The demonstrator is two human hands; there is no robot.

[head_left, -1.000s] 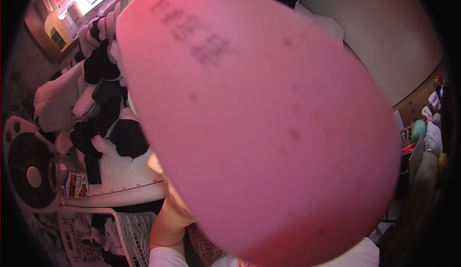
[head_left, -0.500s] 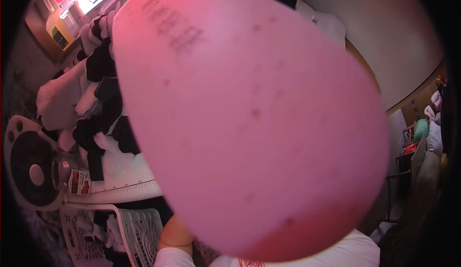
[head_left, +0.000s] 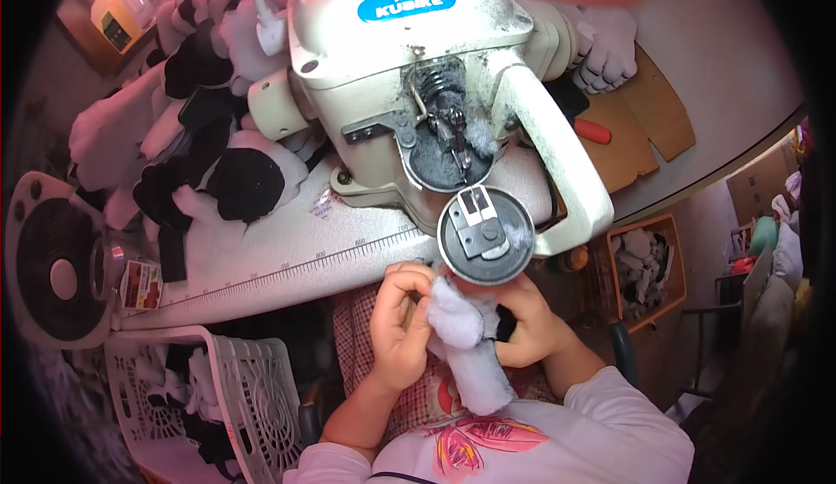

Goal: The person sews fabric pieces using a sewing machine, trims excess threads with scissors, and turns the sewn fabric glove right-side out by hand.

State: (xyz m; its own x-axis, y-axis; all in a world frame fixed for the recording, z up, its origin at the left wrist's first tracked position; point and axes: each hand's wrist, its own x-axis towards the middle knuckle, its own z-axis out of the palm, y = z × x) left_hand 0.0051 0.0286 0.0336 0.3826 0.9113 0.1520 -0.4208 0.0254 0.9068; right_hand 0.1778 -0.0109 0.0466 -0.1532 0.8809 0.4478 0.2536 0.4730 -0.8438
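Note:
A white plush fabric piece (head_left: 475,379) is between my hands, just below the round feed discs of the sewing machine (head_left: 488,249). My left hand (head_left: 402,323) pinches its left side, fingers curled with the thumb against the cloth. On the other side, my right hand (head_left: 525,320) grips the fabric's right edge, its fingertips partly hidden under the lower disc. A dark patch shows beside the cloth near my right fingers. One end of the plush hangs toward my shirt. The needle area above the discs is dusty with lint.
White and black plush pieces (head_left: 209,171) pile up left of the machine. A white plastic basket (head_left: 248,397) stands lower left, by a fan-like round device (head_left: 61,262). At right are flattened cardboard (head_left: 657,110) and an orange crate (head_left: 675,266) holding scraps.
A large pink rounded shape with faint dark marks, which covered most of the view, has moved up; only a blurred reddish edge stays on top. The machine and both hands are now visible.

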